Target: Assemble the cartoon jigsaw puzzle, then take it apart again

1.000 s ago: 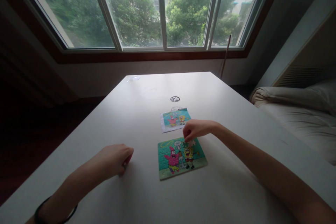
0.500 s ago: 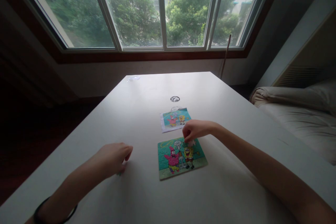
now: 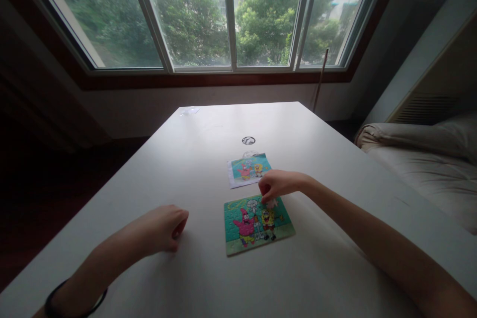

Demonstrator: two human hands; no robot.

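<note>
A jigsaw puzzle (image 3: 238,231) with pink, yellow and pale cartoon figures on green lies on the white table. A pale unfilled patch shows near its top right. My right hand (image 3: 279,182) is over the puzzle's top edge, its fingers pinched down beside that patch on a puzzle piece, mostly hidden by the fingertips. To the left of the puzzle, my left hand (image 3: 169,227) hovers low over the table with curled fingers; what they hold is hidden. Just behind the puzzle lies a reference picture (image 3: 244,171) of the same scene, its right corner partly covered by my right hand.
The white table (image 3: 201,154) has a round cable hole (image 3: 248,140) beyond the picture. A clear plastic bag (image 3: 190,111) lies at its far left corner. A padded beige seat (image 3: 421,164) stands to the right, and a window (image 3: 197,25) is ahead.
My left hand has turned slightly and its fingers have curled in; the small greenish thing seen beneath them is now out of sight. My right hand has barely moved.
</note>
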